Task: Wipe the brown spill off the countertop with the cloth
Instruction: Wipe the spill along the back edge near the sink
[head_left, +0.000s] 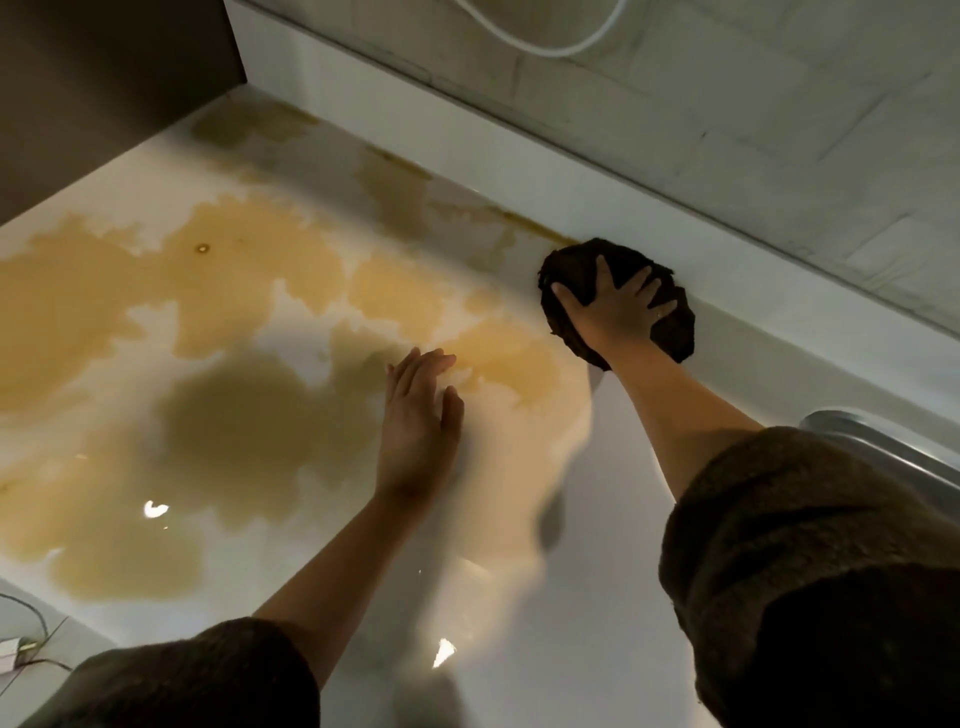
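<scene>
1. Head view shows a white counter (597, 597) with a big brown spill (234, 322) on it.
2. The spill covers the left and middle of the counter and runs thin along the back edge by the wall (727, 130).
3. The right hand (618, 306) lies flat with fingers spread, pressing on a dark cloth (569, 270).
4. The cloth sits at the back of the counter, touching the wall, at the right end of the spill.
5. The left hand (421, 415) is open and flat, holding nothing, above the spill.
6. Both arms wear dark fuzzy sleeves (810, 545).
</scene>
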